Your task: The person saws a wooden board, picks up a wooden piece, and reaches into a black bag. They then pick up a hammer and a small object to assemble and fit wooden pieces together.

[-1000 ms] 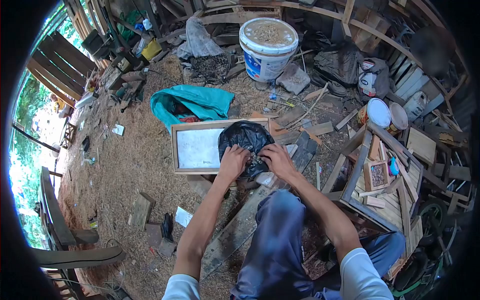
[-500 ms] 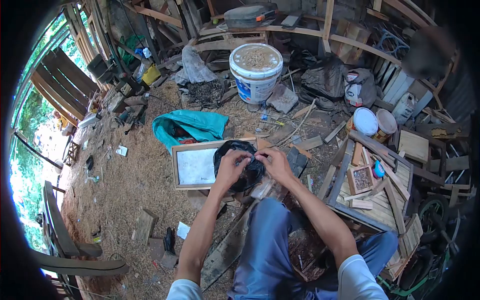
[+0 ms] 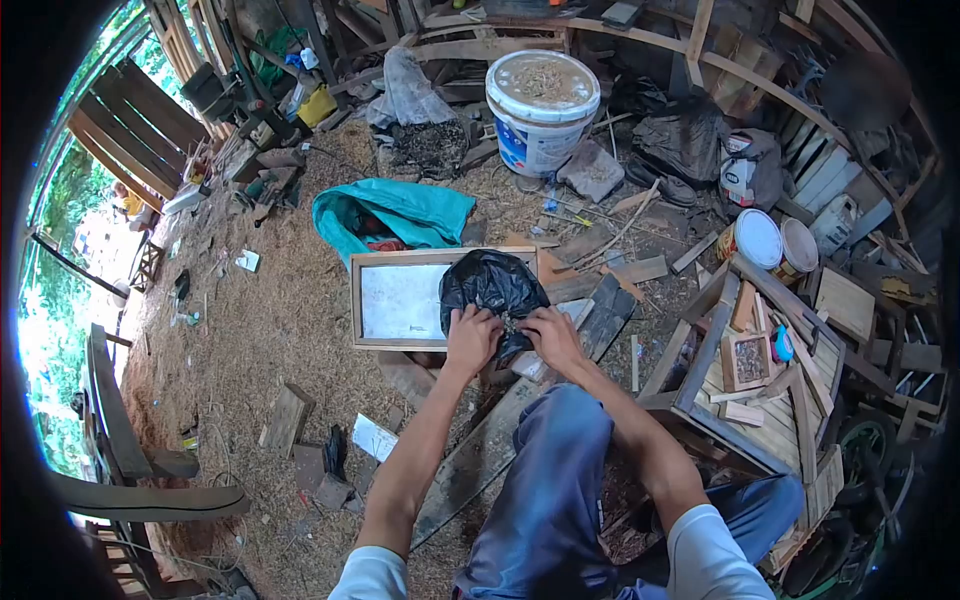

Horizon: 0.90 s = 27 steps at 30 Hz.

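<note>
A black plastic bag [image 3: 492,277] lies bunched over the right end of a shallow wooden frame with a white panel [image 3: 405,300]. My left hand [image 3: 473,340] has its fingers curled on the bag's near left edge. Close beside it, my right hand [image 3: 552,338] pinches the near right edge. Between my fingertips the bag parts a little, and small bits show there, too small to name. Behind the frame lies a teal cloth or sack [image 3: 400,212] with something reddish inside it.
A white bucket [image 3: 545,130] topped with shavings stands beyond the frame. To the right, a wooden crate [image 3: 690,400] carries offcuts, a small box of nails or screws [image 3: 748,361] and a blue tape measure [image 3: 782,345]. Sawdust [image 3: 290,330] and scraps cover the ground.
My hands have moved from the bag's top to its near edge and sit slightly farther apart. The bag now bulges up beyond my fingers. The whole view has shifted somewhat.
</note>
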Tool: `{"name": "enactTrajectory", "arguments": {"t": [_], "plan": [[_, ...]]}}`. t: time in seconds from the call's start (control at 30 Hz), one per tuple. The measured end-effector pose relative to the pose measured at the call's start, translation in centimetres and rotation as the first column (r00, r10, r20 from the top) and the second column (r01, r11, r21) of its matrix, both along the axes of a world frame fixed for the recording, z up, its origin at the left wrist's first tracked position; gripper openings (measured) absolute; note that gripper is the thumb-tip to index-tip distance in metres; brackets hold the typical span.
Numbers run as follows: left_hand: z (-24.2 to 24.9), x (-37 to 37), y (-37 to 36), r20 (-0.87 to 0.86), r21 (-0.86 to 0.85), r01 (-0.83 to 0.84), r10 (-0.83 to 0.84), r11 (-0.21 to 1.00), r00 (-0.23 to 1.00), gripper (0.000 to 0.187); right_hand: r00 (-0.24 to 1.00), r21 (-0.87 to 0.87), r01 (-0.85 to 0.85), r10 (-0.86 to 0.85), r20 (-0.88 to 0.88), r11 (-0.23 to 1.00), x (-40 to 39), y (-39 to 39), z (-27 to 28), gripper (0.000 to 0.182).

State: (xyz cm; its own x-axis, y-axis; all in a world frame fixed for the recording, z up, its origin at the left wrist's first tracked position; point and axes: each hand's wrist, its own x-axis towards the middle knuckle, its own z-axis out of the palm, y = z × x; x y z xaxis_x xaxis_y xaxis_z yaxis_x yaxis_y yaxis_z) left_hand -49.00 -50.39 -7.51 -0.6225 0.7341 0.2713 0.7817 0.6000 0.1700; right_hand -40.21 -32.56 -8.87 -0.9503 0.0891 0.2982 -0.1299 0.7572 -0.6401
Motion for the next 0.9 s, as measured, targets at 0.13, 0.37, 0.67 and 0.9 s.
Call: {"name": "enactTrajectory", "arguments": {"t": [0.13,0.37,0.67,0.9], "plan": [[-1.7,-0.6,0.3,-0.101,-0.112,0.029,-0.041,0.993,0.994,0.009,0.996,0.102,-0.008,-0.002,0.090,0.995,0.1,-0.2,-0.2,0.014],[-1.1,-0.5,0.3,-0.031,0.000,0.046,-0.046,0.999,0.998,0.010,0.997,0.059,0.006,-0.011,0.071,0.998,-0.1,-0.3,0.0,0.014],[2.9,-0.3,0.4,0.095,0.173,0.002,-0.019,0.985,0.995,0.009,0.997,-0.081,0.058,-0.052,0.064,0.995,-1.1,-0.4,2.8,0.015],[2.0,0.1,-0.1,0.189,0.214,0.031,-0.073,0.976,0.979,0.009,0.997,-0.093,0.027,-0.020,0.075,0.995,-1.1,-0.8,2.1,0.013]]}}
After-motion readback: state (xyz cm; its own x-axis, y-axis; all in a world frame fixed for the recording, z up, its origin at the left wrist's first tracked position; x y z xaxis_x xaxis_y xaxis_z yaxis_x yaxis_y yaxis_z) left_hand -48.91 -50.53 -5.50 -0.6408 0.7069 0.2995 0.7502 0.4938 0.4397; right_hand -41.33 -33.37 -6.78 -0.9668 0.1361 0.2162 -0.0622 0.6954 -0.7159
